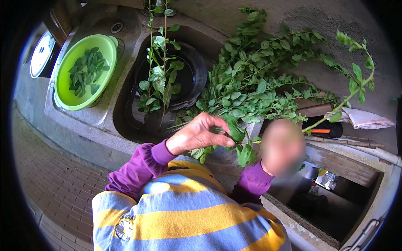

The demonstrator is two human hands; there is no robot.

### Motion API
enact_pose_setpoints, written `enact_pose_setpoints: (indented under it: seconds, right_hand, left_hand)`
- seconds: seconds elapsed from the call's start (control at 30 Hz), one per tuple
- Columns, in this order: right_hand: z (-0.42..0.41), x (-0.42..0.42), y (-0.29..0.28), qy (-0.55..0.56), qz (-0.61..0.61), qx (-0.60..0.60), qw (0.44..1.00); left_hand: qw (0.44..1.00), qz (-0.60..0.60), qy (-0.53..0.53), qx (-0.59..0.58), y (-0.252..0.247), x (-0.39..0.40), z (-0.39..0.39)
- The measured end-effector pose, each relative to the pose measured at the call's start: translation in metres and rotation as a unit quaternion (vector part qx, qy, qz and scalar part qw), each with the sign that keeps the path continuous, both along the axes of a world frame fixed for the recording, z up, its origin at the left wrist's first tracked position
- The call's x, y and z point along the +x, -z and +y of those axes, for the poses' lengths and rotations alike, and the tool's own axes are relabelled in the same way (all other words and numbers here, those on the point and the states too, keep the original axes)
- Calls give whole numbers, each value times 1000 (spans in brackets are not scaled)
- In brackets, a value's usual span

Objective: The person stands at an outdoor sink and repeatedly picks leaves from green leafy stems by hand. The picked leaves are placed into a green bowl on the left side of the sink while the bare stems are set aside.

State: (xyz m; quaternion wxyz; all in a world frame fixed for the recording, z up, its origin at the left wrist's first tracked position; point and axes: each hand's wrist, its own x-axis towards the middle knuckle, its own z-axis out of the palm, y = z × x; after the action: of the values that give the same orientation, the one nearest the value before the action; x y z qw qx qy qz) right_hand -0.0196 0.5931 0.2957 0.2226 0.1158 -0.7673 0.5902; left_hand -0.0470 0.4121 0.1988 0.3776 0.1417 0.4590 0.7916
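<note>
My left hand (pixel 199 133) pinches thumb and forefinger around green leaves (pixel 236 130) at the near end of a long leafy stem (pixel 355 91). That stem passes through my right hand (pixel 282 147), which is blurred, so its fingers cannot be made out. Beyond the right hand, the stem arches up and to the right. A heap of leafy branches (pixel 245 84) lies just past my hands, against the wall. To the left, a bright green plastic basin (pixel 108 80) holds loose picked leaves (pixel 84 72).
A stone sink (pixel 125 122) contains a dark round tub (pixel 201 73), with two upright leafy stems (pixel 164 62) in front of it. A folded cloth (pixel 369 118) lies at the right, above an open cavity with a wooden board (pixel 342 163). Brick paving (pixel 59 185) runs along the lower left.
</note>
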Motion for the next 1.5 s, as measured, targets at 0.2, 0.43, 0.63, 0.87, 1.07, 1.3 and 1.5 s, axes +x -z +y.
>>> enact_pose_setpoints:
  seconds: [0.2,0.43,0.63,0.87,1.07,1.3,1.5]
  right_hand:
    - [1,0,5,-53,8,-41,998]
    - [8,-6,11,-59,33,-133,989]
    - [10,-6,14,-47,39,-105,993]
    - [34,-10,11,87,43,-136,986]
    - [68,-9,29,154,-10,-277,948]
    - [74,-5,34,182,-21,-305,935]
    - [80,-5,36,161,-15,-269,950]
  left_hand:
    - [994,-68,-68,56,-1,8,23]
    - [976,-179,-18,121,27,13,22]
    - [971,-210,-63,98,29,14,21]
    - [935,-275,-148,169,35,3,-3]
    - [941,-262,-136,167,25,1,-20]
    - [942,-261,-138,160,7,-4,-14]
    - [975,-131,-115,138,11,-23,-16]
